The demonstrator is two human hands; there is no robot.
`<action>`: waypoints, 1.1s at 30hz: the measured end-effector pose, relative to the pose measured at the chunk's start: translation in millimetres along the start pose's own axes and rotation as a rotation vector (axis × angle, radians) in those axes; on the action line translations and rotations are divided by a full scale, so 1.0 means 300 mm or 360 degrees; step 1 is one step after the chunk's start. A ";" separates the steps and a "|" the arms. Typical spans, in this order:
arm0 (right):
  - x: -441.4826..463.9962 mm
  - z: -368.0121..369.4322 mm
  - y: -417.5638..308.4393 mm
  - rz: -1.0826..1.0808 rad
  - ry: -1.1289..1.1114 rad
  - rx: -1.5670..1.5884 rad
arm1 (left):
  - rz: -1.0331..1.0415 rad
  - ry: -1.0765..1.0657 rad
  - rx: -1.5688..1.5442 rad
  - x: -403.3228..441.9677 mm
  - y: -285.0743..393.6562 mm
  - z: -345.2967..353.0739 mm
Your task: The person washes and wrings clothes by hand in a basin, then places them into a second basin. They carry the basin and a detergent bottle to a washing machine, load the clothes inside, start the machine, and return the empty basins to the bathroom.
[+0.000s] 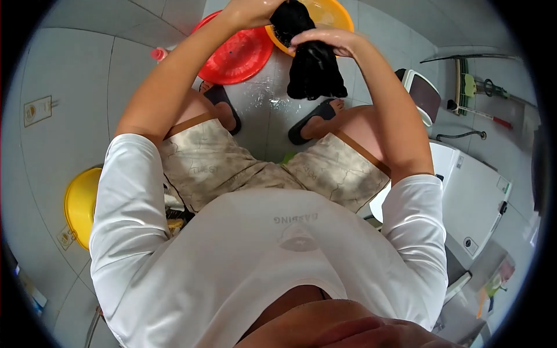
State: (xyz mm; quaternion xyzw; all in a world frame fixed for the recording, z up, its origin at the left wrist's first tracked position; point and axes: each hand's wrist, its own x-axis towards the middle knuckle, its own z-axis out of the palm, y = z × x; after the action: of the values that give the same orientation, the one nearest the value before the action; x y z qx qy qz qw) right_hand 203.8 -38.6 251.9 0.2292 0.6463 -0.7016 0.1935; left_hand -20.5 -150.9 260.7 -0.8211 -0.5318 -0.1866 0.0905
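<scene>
A bunched black cloth [316, 69], apparently wet, hangs between my hands over the edge of the orange-yellow basin [343, 16]. My left hand [255, 11] is at the top edge of the view and grips the cloth's upper end; part of this hand is cut off. My right hand [332, 40] lies across the middle of the cloth with its fingers around it. Below that hand the loose end of the cloth droops above the floor. Beside the orange-yellow basin stands a red basin [246, 55], partly behind my left forearm.
Water is splashed on the tiled floor [267, 98] between my slippered feet. A yellow basin [81, 200] leans by the left wall. A white appliance [473, 197] and a lidded bin [422, 95] are at the right. Brushes and a hose hang on the right wall.
</scene>
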 end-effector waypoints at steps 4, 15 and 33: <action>0.043 0.015 0.080 -0.0503 0.0589 -0.0798 | -0.0384 0.0010 -0.0127 -0.015 0.025 0.013; -0.010 -0.033 0.013 -0.1247 0.1487 -0.2159 | -0.1692 -0.0597 -0.2531 -0.080 0.234 0.082; 0.042 -0.064 -0.164 -0.1734 0.1930 -0.1023 | -0.1084 0.0183 -0.4819 0.160 0.384 -0.132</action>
State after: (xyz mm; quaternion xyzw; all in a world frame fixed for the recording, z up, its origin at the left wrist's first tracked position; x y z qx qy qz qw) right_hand 166.9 -14.7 283.7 0.1565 0.8238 -0.2376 -0.4904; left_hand 93.2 -172.7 322.0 0.0205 -0.0045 -0.5719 -0.8200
